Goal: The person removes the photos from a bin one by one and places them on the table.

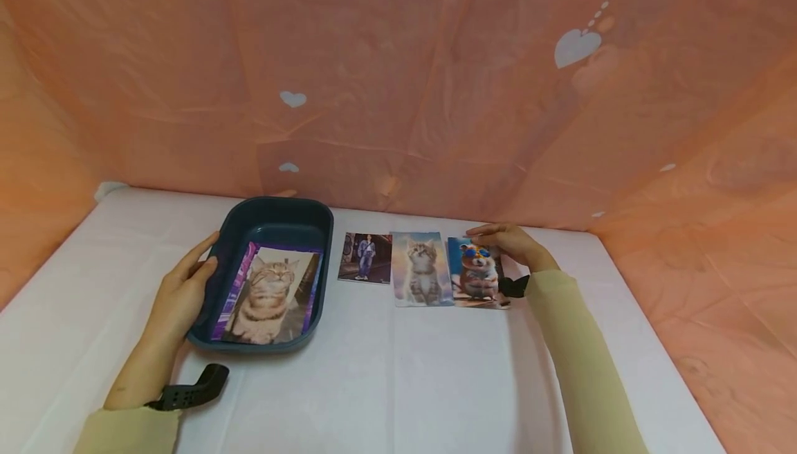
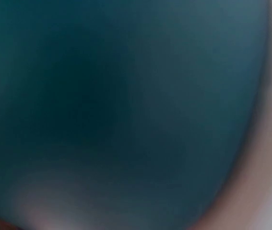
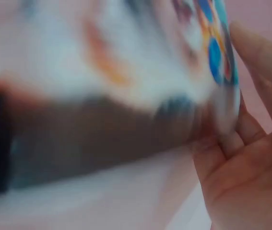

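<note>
Place is looking like small curtained booth; building type cannot be told. Orange-pink cloth [image 1: 398, 80] with white hearts [image 1: 578, 48] is hanging behind far edge of white table [image 1: 373, 385], also closing in left and right edges beyond far corners.

Left of basin [image 1: 277, 219]: left hand [image 1: 183, 291] is gripping that side, blocking entry. Behind basin: orange fabric [image 1: 398, 94] is limiting reach. Right of basin: two picture cards [image 1: 423, 274] are leaving overhead room; farther right, right hand [image 1: 513, 243] is gripping outermost card [image 1: 476, 277], blocking passage. Right-front of basin: bare surface [image 1: 373, 385] is giving room.
</note>
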The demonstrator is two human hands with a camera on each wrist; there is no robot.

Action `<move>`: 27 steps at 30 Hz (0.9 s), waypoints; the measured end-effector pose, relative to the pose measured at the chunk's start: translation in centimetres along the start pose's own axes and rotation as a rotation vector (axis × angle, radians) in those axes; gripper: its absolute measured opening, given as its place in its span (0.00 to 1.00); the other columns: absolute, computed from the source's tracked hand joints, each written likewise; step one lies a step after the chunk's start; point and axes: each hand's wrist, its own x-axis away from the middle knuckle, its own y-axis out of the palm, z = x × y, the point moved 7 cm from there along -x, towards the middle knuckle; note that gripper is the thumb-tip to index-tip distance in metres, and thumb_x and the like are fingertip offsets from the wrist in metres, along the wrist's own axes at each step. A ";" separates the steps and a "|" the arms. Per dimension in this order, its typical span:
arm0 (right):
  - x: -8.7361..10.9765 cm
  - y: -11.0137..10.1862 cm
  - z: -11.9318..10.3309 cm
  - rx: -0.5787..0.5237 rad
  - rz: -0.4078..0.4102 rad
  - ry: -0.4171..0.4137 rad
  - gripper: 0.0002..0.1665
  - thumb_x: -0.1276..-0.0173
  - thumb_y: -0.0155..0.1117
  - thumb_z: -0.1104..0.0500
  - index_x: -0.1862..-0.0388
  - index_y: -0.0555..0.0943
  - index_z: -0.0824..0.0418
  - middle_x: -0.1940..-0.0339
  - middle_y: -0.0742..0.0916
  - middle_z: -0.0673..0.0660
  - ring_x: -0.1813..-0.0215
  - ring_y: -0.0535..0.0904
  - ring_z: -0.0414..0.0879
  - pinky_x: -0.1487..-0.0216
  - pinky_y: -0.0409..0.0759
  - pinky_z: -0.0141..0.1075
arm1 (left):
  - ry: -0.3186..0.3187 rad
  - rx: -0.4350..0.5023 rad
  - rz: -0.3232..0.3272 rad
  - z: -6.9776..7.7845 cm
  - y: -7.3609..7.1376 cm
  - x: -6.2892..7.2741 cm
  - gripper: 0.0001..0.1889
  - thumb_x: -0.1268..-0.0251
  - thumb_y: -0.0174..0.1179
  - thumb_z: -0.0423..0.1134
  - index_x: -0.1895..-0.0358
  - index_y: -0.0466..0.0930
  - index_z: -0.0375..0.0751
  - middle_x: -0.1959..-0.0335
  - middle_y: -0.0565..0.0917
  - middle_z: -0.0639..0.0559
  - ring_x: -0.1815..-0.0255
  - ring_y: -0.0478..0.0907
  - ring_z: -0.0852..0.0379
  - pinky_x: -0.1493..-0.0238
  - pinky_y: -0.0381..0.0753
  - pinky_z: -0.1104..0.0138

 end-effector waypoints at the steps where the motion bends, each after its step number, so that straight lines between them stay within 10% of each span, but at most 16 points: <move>1: 0.0 -0.1 0.0 0.001 0.009 -0.002 0.24 0.30 0.59 0.58 0.36 0.75 0.63 0.35 0.77 0.63 0.45 0.78 0.40 0.47 0.78 0.35 | -0.001 0.001 0.000 0.0 0.0 0.0 0.28 0.23 0.37 0.51 0.24 0.49 0.53 0.28 0.55 0.26 0.31 0.54 0.29 0.35 0.52 0.35; 15: 0.8 -1.0 -0.2 -0.022 0.206 0.037 0.30 0.30 0.58 0.55 0.34 0.70 0.70 0.29 0.69 0.66 0.28 0.61 0.60 0.28 0.58 0.52 | 0.008 -0.024 0.019 0.1 -0.2 0.1 0.27 0.23 0.36 0.51 0.24 0.50 0.52 0.30 0.57 0.25 0.32 0.56 0.29 0.36 0.53 0.35; 27: 1.0 3.7 -4.2 -0.079 0.240 -0.064 0.30 0.32 0.61 0.53 0.34 0.72 0.63 0.32 0.73 0.62 0.31 0.66 0.58 0.32 0.63 0.54 | 0.019 -0.006 0.015 0.2 0.0 0.1 0.27 0.23 0.36 0.50 0.24 0.50 0.51 0.30 0.57 0.25 0.32 0.56 0.30 0.36 0.54 0.35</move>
